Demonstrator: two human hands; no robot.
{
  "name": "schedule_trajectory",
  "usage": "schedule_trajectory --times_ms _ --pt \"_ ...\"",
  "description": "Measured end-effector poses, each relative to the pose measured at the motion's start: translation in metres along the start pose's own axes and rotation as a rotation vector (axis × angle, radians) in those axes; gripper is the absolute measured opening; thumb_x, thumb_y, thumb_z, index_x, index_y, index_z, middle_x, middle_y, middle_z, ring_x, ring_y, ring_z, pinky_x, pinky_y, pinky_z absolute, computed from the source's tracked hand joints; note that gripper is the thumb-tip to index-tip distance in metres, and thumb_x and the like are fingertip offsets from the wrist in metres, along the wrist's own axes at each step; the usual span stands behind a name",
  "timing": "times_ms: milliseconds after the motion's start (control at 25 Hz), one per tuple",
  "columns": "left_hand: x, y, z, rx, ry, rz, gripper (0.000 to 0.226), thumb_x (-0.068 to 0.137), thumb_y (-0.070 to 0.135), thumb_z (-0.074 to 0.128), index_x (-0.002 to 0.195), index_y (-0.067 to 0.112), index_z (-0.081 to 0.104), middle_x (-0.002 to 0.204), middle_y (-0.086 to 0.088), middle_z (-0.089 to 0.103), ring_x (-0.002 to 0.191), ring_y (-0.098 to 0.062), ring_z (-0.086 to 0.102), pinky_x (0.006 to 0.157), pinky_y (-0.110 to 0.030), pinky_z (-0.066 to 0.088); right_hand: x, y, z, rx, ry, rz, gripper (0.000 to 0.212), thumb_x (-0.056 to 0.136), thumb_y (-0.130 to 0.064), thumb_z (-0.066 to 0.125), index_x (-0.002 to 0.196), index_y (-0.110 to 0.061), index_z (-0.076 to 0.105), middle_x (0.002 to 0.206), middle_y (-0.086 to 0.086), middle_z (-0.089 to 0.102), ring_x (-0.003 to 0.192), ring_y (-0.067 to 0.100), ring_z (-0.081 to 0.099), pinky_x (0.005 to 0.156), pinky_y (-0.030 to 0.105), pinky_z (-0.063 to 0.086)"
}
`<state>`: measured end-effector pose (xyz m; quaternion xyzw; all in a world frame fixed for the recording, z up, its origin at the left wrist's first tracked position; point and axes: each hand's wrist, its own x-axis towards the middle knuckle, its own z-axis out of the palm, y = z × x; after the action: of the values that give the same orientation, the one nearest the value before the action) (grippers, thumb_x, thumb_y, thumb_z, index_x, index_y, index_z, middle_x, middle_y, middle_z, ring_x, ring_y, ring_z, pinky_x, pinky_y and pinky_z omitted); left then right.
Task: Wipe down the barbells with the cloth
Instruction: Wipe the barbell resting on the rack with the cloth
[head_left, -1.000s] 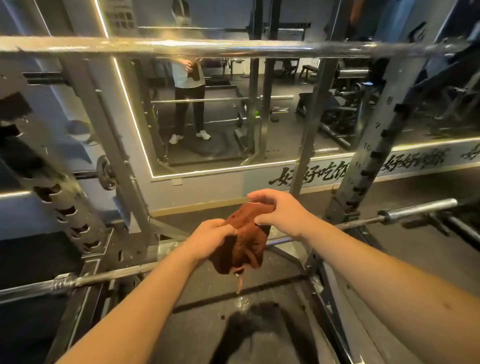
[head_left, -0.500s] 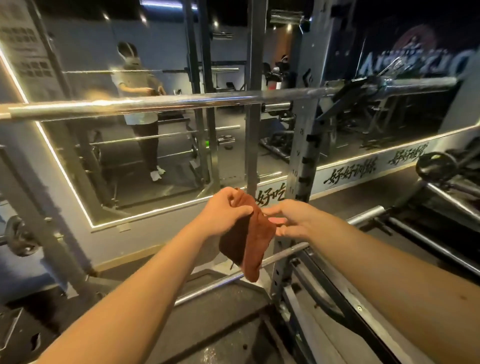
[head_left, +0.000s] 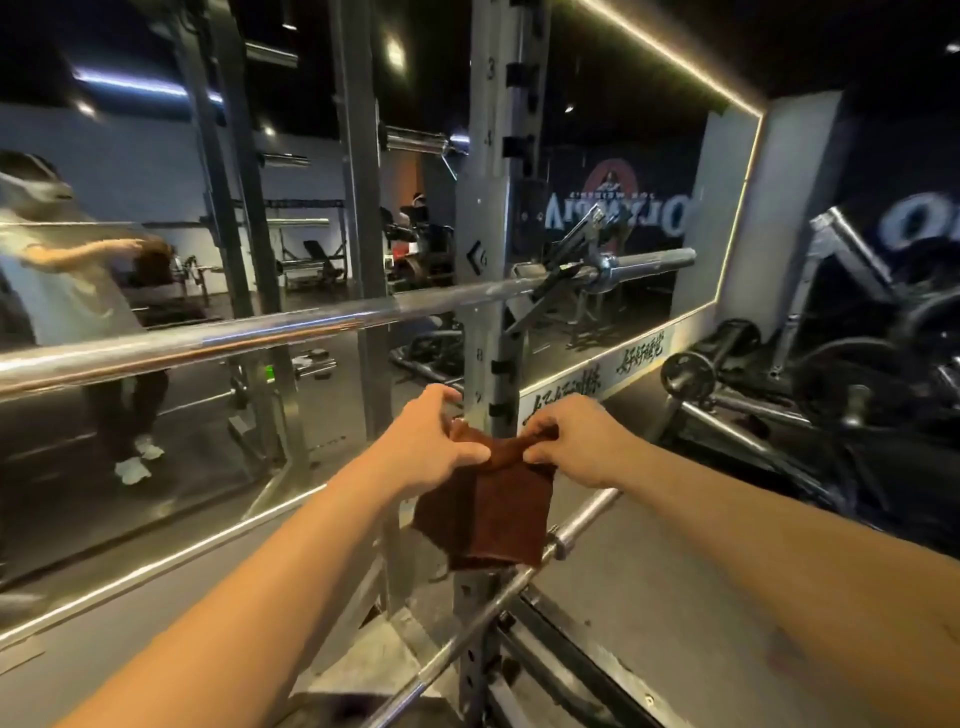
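Observation:
A brown cloth hangs between my hands in front of the rack upright. My left hand pinches its top left edge, and my right hand pinches its top right edge. The cloth hangs spread out and touches no bar. A chrome barbell lies across the rack at chest height, above and beyond my hands. A second barbell runs low and diagonal beneath the cloth.
The grey rack upright stands right behind the cloth. A large wall mirror with a lit frame fills the left and shows a person's reflection. Weight plates and machine frames crowd the floor at the right.
The view has swung right and up along the rack. The cloth, bunched over the low bar one second ago, is now lifted clear and spread between both hands.

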<state>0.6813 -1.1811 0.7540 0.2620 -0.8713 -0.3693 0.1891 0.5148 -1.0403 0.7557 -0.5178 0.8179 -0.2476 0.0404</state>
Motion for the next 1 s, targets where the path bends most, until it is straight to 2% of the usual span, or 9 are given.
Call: schedule_trajectory --times_ms 80,160,240,320,400,520,720,880,1000 --pt "0.02 0.025 0.003 0.052 -0.104 0.088 0.068 0.081 0.034 0.086 0.139 0.025 0.052 0.127 0.002 0.054 0.105 -0.015 0.058 0.079 -0.022 0.043 0.012 0.017 -0.017 -0.012 0.146 0.03 0.012 0.087 -0.024 0.078 0.099 -0.022 0.079 0.094 -0.001 0.073 0.094 0.016 0.066 0.084 0.033 0.051" --pt "0.042 0.052 0.013 0.197 -0.164 0.173 0.036 0.086 0.029 0.082 0.119 0.024 0.069 0.113 0.004 0.067 0.099 -0.014 0.064 0.076 -0.022 0.047 0.019 0.036 -0.033 -0.094 0.263 0.073 0.011 0.091 -0.031 0.074 0.099 -0.026 0.078 0.1 0.0 0.067 0.104 0.02 0.058 0.087 0.035 0.047" --pt "0.062 0.078 0.027 0.371 -0.102 0.254 0.008 0.091 0.03 0.074 0.096 0.024 0.074 0.093 0.004 0.07 0.093 -0.017 0.066 0.078 -0.031 0.053 0.025 0.057 -0.045 -0.268 0.358 0.155 0.016 0.093 -0.043 0.069 0.099 -0.03 0.077 0.103 0.0 0.057 0.106 0.021 0.049 0.09 0.04 0.046" --pt "0.089 0.107 0.044 0.529 0.014 0.336 0.013 0.092 0.038 0.068 0.089 0.026 0.07 0.09 0.003 0.067 0.099 -0.019 0.06 0.081 -0.037 0.052 0.034 0.079 -0.062 -0.249 0.396 0.272 0.023 0.097 -0.047 0.063 0.101 -0.029 0.076 0.099 -0.002 0.063 0.096 0.019 0.058 0.086 0.043 0.055" --pt "0.115 0.14 0.063 0.614 0.088 0.403 0.019 0.093 0.042 0.065 0.092 0.023 0.068 0.094 0.001 0.064 0.099 -0.02 0.054 0.079 -0.038 0.048 0.044 0.103 -0.084 -0.038 0.384 0.329 0.019 0.101 -0.04 0.059 0.103 -0.029 0.075 0.093 -0.001 0.071 0.084 0.02 0.068 0.079 0.045 0.061" --pt "0.155 0.19 0.092 0.547 0.082 0.375 0.015 0.095 0.036 0.065 0.092 0.023 0.059 0.092 0.002 0.062 0.087 -0.018 0.06 0.067 -0.032 0.044 0.058 0.142 -0.118 0.356 0.402 0.329 0.014 0.104 -0.022 0.058 0.101 -0.027 0.071 0.086 0.005 0.074 0.071 0.02 0.075 0.068 0.039 0.065" --pt "0.221 0.256 0.139 0.461 0.134 0.38 0.006 0.096 0.027 0.065 0.098 0.024 0.06 0.093 0.004 0.06 0.086 -0.012 0.058 0.066 -0.026 0.042 0.091 0.208 -0.178 0.874 0.429 0.255 0.013 0.104 -0.021 0.057 0.103 -0.024 0.069 0.103 0.005 0.073 0.092 0.02 0.071 0.056 0.026 0.059" --pt "0.273 0.294 0.176 0.417 0.152 0.37 0.006 0.101 0.025 0.06 0.106 0.022 0.062 0.101 0.003 0.061 0.089 -0.01 0.055 0.065 -0.02 0.036 0.127 0.264 -0.208 1.133 0.346 0.15 0.012 0.103 -0.025 0.06 0.111 -0.023 0.067 0.113 0.005 0.073 0.107 0.023 0.069 0.088 0.041 0.059" --pt "0.307 0.306 0.195 0.411 0.133 0.37 0.016 0.101 0.028 0.06 0.113 0.021 0.067 0.105 0.002 0.064 0.096 -0.012 0.059 0.076 -0.022 0.041 0.15 0.3 -0.212 1.275 0.372 0.197 0.021 0.1 -0.027 0.064 0.12 -0.021 0.068 0.111 0.002 0.076 0.107 0.02 0.07 0.084 0.037 0.056"
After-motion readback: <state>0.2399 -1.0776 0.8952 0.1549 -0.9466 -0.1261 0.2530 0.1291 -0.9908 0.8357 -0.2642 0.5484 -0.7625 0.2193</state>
